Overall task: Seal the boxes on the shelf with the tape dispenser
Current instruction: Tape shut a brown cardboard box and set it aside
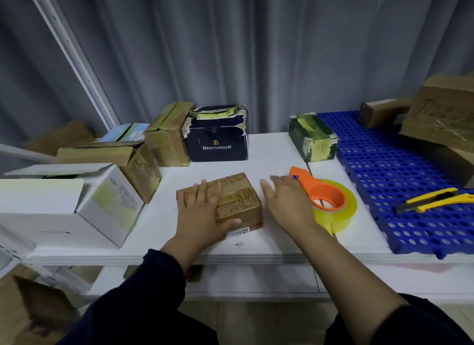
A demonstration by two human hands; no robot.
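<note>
A small brown cardboard box [238,198] with red line drawings lies in the middle of the white shelf [272,152]. My left hand [202,213] lies flat on its top, fingers straight, thumb along the near edge. Just right of the box, my right hand [287,203] hovers with fingers spread and holds nothing. Directly behind that hand sits the orange tape dispenser [324,193] with a yellowish roll of clear tape, lying on the shelf; the hand partly hides its left side.
Boxes line the back: a dark blue printed box [218,139], a brown one [169,134], a green taped one [311,136]. Open white [84,203] and brown [123,159] boxes stand left. A blue perforated mat [400,170] at right carries a yellow utility knife [433,199] and larger cartons [446,113].
</note>
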